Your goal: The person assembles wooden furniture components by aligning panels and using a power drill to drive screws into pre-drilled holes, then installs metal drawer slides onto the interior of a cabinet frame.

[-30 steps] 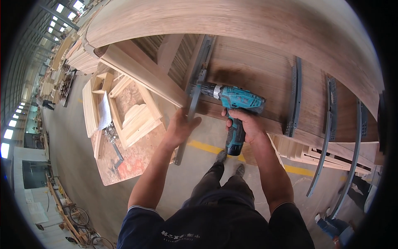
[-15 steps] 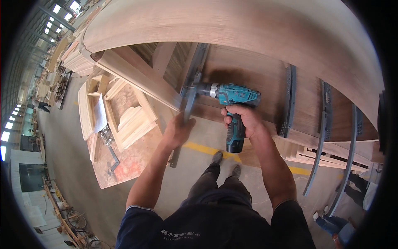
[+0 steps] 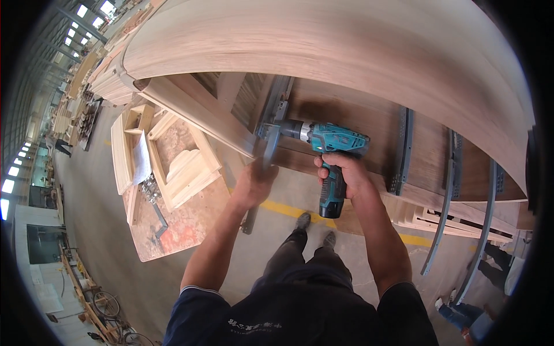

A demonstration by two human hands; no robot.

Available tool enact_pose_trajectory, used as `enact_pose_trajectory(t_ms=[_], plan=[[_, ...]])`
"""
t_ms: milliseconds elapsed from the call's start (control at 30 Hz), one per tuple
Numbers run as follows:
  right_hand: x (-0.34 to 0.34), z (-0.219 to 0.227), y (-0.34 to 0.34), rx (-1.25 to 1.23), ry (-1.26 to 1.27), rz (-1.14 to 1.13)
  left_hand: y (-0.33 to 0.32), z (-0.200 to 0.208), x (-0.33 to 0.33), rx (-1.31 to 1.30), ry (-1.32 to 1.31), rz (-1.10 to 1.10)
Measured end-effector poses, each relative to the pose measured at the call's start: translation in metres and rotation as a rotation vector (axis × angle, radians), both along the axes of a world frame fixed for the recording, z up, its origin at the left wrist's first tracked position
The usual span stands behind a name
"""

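Observation:
My right hand [image 3: 350, 173] is wrapped around the grip of a teal and black cordless drill [image 3: 339, 140]. The drill lies level in the picture, its chuck aimed left at a metal drawer slide [image 3: 271, 145] on the inner left side of a wooden cabinet [image 3: 277, 49]. Closed around the near end of that slide is my left hand [image 3: 255, 183], just below the cabinet's edge. The drill's tip meets the slide or stops right beside it; the exact contact and any screw are too small to make out.
More drawer slides [image 3: 403, 150] line the cabinet to the right, two of them pulled out toward me. A low board [image 3: 173, 222] at left carries wooden frames [image 3: 193, 161], a paper sheet [image 3: 141, 158] and a pile of small hardware [image 3: 151, 189]. Other people [image 3: 470, 317] are at lower right.
The whole scene has shifted slightly downward in the picture. Both hands keep their holds, and the drill stays at about the same place against the slide.

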State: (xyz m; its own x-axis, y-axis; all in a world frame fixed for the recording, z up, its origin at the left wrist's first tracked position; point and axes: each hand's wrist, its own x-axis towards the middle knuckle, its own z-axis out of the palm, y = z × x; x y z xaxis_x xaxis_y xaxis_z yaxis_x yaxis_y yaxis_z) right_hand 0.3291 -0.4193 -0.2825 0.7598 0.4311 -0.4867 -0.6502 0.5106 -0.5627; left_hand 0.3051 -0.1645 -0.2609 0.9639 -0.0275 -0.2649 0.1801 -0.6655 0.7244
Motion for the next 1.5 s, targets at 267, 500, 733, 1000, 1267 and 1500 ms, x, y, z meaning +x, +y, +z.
enact_pose_trajectory(t_ms=[267,500,733,1000,1267,1500], plan=[[-0.015,0.003,-0.008,0.051,-0.079,-0.066,0.014,-0.014,0.003,0.001,0.032,-0.010],[-0.056,0.024,-0.028,0.001,-0.063,-0.194,-0.002,0.009,-0.027,0.250,-0.404,-0.039],[-0.108,0.035,-0.057,0.037,-0.119,-0.330,-0.071,-0.001,0.051,0.475,-0.430,-0.240],[-0.166,0.032,-0.075,0.022,-0.112,-0.418,-0.064,-0.064,0.081,0.735,-0.559,-0.573],[-0.201,0.023,-0.076,0.028,-0.148,-0.370,-0.012,0.031,-0.009,-1.239,0.498,-0.115],[-0.197,-0.001,-0.071,0.092,-0.182,-0.108,0.159,-0.013,-0.132,-1.585,0.353,0.667]])
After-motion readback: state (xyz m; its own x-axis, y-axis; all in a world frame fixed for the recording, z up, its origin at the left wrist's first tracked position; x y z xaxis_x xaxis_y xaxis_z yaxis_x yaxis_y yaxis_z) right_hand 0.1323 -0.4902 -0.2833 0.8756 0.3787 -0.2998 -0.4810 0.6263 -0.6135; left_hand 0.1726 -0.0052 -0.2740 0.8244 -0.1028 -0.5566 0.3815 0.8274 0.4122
